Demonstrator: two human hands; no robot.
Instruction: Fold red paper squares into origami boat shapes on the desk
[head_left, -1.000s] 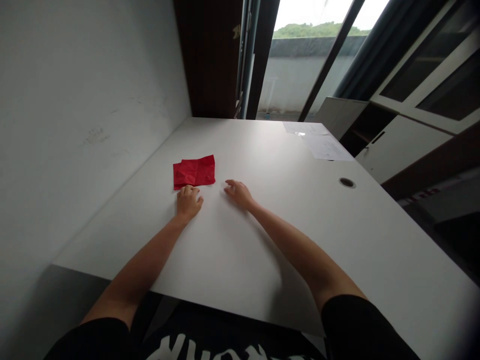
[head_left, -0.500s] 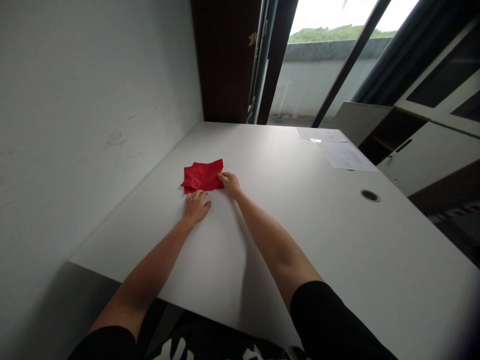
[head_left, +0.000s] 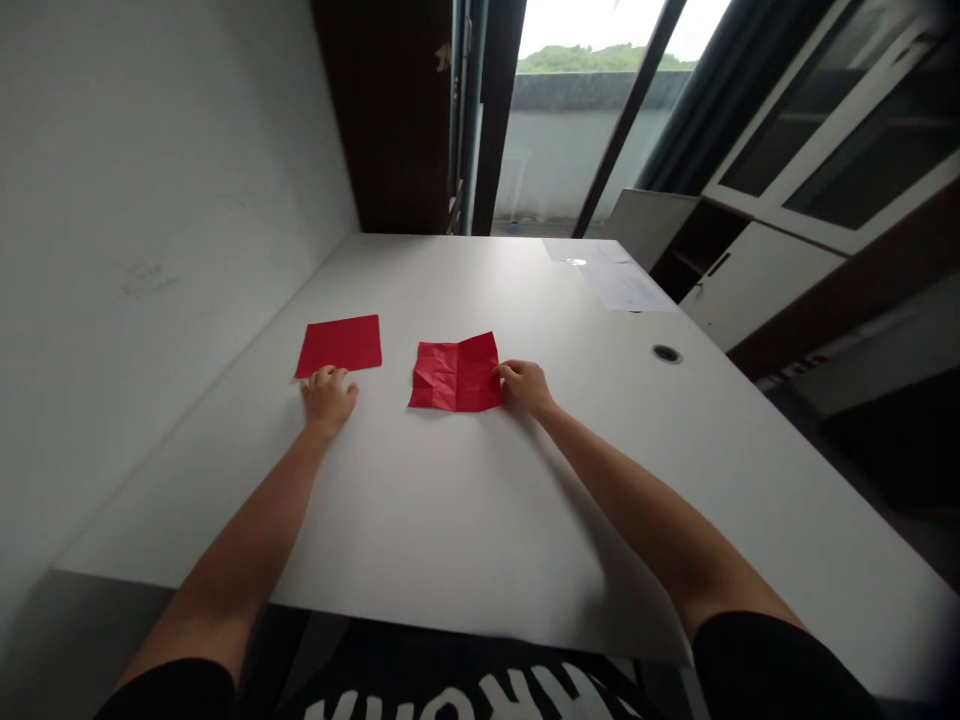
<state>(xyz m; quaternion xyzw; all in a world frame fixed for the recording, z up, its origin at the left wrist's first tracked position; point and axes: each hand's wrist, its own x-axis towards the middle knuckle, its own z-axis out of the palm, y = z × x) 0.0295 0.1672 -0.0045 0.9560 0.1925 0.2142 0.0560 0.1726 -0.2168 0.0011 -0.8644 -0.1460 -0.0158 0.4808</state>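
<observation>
A smooth red sheet (head_left: 342, 342) lies flat on the white table, and my left hand (head_left: 328, 397) rests at its near edge with the fingers apart. To its right is a creased red paper (head_left: 455, 374) with fold lines and a slightly raised right part. My right hand (head_left: 525, 384) pinches the right edge of this creased paper between thumb and fingers. A strip of bare table separates the two red pieces.
White papers (head_left: 615, 280) lie at the far right of the table (head_left: 420, 520). Nearer is a round cable hole (head_left: 667, 354). A wall runs along the left; a window and cabinets stand beyond.
The creased paper has moved right in my right hand, off the smooth red sheet, which now shows fully. My left hand stays by the smooth sheet. The camera view has shifted.
</observation>
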